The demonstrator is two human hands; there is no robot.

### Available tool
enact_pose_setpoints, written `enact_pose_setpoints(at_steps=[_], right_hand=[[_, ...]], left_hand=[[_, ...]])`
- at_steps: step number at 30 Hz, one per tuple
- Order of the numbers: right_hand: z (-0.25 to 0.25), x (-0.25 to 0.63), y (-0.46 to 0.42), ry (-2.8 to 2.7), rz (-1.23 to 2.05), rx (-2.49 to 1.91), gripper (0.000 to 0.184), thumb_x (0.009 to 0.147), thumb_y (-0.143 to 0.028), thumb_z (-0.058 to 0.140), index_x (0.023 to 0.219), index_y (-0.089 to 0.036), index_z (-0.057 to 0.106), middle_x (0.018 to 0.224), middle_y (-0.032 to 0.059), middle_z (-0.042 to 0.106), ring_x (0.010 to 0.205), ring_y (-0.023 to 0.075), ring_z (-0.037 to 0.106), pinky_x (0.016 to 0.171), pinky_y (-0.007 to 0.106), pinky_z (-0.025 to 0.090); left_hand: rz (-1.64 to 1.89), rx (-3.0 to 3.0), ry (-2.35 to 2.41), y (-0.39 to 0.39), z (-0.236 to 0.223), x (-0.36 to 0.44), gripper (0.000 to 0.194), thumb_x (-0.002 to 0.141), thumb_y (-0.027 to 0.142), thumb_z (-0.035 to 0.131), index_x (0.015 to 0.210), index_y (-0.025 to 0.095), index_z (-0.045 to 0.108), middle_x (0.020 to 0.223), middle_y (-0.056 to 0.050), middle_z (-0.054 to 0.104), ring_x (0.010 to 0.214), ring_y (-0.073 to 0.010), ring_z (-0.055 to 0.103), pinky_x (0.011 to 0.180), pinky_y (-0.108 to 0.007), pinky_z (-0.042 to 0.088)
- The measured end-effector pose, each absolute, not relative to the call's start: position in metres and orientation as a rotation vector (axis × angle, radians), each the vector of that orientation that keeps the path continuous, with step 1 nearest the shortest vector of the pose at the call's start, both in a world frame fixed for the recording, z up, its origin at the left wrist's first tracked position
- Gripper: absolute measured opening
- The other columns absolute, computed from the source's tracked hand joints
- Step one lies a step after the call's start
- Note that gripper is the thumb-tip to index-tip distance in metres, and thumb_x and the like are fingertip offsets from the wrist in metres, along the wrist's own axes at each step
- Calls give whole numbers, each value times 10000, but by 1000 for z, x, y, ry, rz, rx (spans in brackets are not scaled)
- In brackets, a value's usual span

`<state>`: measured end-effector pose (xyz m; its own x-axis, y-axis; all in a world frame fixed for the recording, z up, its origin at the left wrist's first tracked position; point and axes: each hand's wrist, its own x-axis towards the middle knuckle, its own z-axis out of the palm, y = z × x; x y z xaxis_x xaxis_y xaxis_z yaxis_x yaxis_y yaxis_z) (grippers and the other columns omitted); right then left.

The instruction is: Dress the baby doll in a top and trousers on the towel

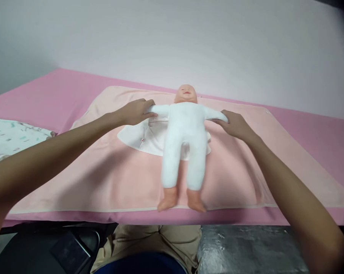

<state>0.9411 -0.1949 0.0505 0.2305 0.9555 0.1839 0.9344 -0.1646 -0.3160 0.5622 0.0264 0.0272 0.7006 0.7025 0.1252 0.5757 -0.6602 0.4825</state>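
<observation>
A baby doll (187, 121) with a white cloth body and bare plastic feet lies face up, its feet toward me and its arms stretched out sideways. My left hand (139, 111) is closed round the end of the doll's arm on the left side. On the other side my right hand (234, 122) grips the opposite arm near its end. Both of the doll's hands are hidden by my fingers. Partly under the doll is a white baby garment (137, 137), spread out with a small tag showing on it.
A peach blanket (126, 182) covers much of the pink table cover (46, 91). Patterned white cloth (20, 137) lies at the left. Behind the table rises a pale wall (172, 45). Below the front edge are a black chair (26, 247) and a dark flat object (70, 251).
</observation>
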Motion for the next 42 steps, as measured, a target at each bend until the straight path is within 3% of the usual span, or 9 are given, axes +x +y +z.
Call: enact_pose_setpoints(at_steps=[5, 13, 18, 24, 28, 32, 34, 38, 42], right_hand=[[62, 1046, -228, -1486, 170, -2535, 461, 1020, -685, 648, 1087, -233, 707, 1163, 127, 779, 960, 287, 642, 843, 403, 386], [44, 1158, -272, -921, -490, -2986, 311, 1105, -217, 557, 1330, -61, 704, 1300, 346, 682, 1325, 378, 553, 908, 534, 194], [26, 1204, -291, -733, -448, -3008, 115, 1009, -153, 646, 985, -95, 742, 1167, 334, 699, 1239, 382, 586, 883, 552, 184], [3, 1241, -290, -563, -466, -2870, 371, 919, -251, 650, 594, -221, 474, 952, 237, 681, 1088, 356, 589, 923, 635, 260], [-9, 1248, -282, -416, -427, -2699, 434, 834, -210, 653, 532, -239, 342, 909, 206, 663, 1129, 375, 592, 1013, 744, 243], [1, 1239, -271, -288, -179, -2817, 447, 748, -133, 735, 492, -217, 378, 950, 204, 662, 1175, 387, 578, 1009, 753, 277], [11, 1221, -268, -392, -327, -2741, 394, 820, -139, 649, 499, -230, 440, 969, 196, 630, 1089, 332, 579, 1002, 721, 349], [12, 1138, -284, -912, -922, -2328, 321, 958, -135, 404, 892, -133, 718, 1070, 220, 615, 1110, 296, 578, 1082, 625, 423], [-18, 1016, -317, -1518, -514, -2007, 256, 1052, -341, 540, 1218, -211, 684, 1100, 137, 710, 1058, 308, 666, 1004, 473, 492]], left_hand=[[315, 2702, 829, -4, 36, 677, 508, 1008, 612, 582, 1279, 182, 599, 1145, -146, 750, 1065, -332, 711, 883, -414, 501], [255, 2483, 664, -89, 10, 862, 470, 1066, 490, 592, 1377, 138, 555, 1396, -218, 716, 1246, -346, 704, 954, -408, 521], [190, 2407, 641, -106, -10, 919, 480, 1083, 494, 568, 1396, 131, 549, 1379, -212, 724, 1281, -338, 693, 1042, -428, 516], [172, 2356, 688, -106, -30, 961, 485, 1079, 486, 569, 1410, 131, 542, 1424, -229, 699, 1375, -341, 638, 1091, -435, 500], [193, 2367, 700, -108, -38, 969, 469, 1106, 470, 505, 1407, 110, 532, 1427, -245, 680, 1404, -341, 595, 1077, -443, 500], [246, 2472, 655, -114, -43, 965, 423, 1100, 370, 527, 1401, 74, 536, 1462, -267, 647, 1459, -361, 505, 1144, -495, 438], [283, 2541, 630, -118, -43, 950, 406, 1067, 266, 560, 1407, 45, 541, 1523, -283, 597, 1494, -376, 444, 1193, -517, 378], [492, 2773, 309, -120, -36, 864, 460, 1057, 313, 571, 1460, 93, 542, 1575, -232, 570, 1466, -372, 457, 1193, -497, 364], [591, 2859, 234, -96, -29, 709, 398, 1114, 482, 421, 1358, 226, 604, 1437, -130, 676, 1316, -318, 583, 1189, -498, 379]])
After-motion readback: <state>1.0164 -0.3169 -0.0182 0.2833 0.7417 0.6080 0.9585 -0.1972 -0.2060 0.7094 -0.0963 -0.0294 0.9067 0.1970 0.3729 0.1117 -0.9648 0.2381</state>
